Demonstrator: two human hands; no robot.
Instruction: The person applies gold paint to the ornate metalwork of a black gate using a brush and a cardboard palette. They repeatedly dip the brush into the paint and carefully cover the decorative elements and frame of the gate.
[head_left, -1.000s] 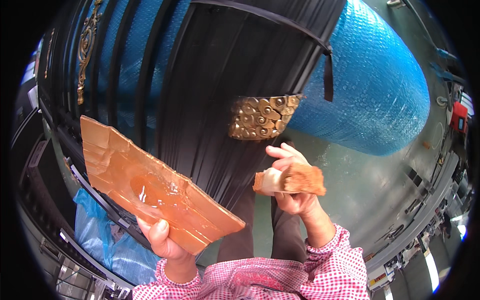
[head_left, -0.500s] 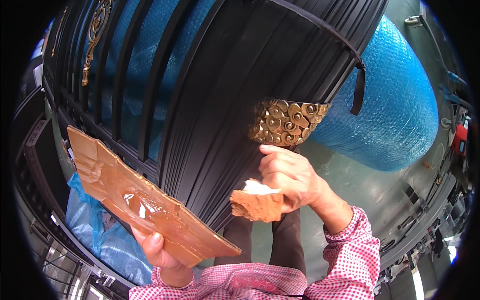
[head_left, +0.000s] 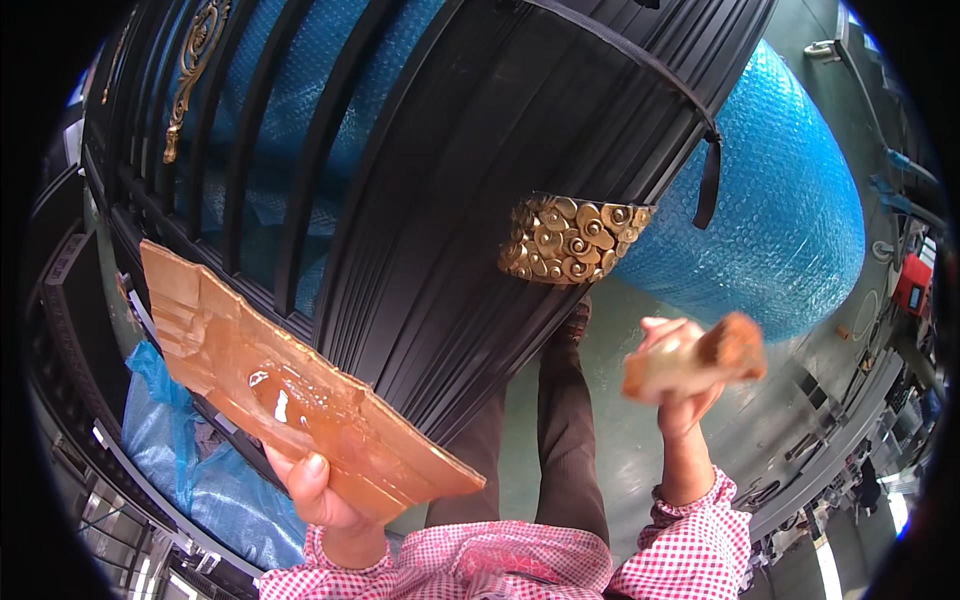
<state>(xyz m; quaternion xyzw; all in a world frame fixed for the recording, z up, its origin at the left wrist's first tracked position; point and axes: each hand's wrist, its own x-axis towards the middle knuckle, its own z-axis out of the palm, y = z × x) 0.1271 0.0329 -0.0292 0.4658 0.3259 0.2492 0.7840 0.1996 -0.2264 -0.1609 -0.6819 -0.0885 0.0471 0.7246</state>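
Note:
My left hand (head_left: 318, 493) grips a folded sheet of brown cardboard (head_left: 215, 330) by its lower edge, thumb on top. A glossy wet patch shines on the cardboard's middle. Off to the right, my right hand (head_left: 687, 405) is closed round a torn-edged sponge (head_left: 738, 350), orange-brown with a pale side and blurred by motion. Some of its fingers are hidden behind the sponge. Left of that hand, apart from it, a gold scroll-patterned ornament (head_left: 575, 240) sits at the lower right edge of a large black slatted panel (head_left: 450, 180).
A black strap (head_left: 640, 50) crosses the panel. Blue bubble-wrapped bulk (head_left: 780, 220) stands behind it at right. Black bars (head_left: 255, 130) with a gilded ornament (head_left: 185, 85) rise at left. Blue plastic sheeting (head_left: 245, 505) lies lower left. My legs (head_left: 570, 440) stand below the panel.
My right hand has moved right with the sponge, away from the gold ornament, and has turned over. My left hand and the cardboard stay nearly in place.

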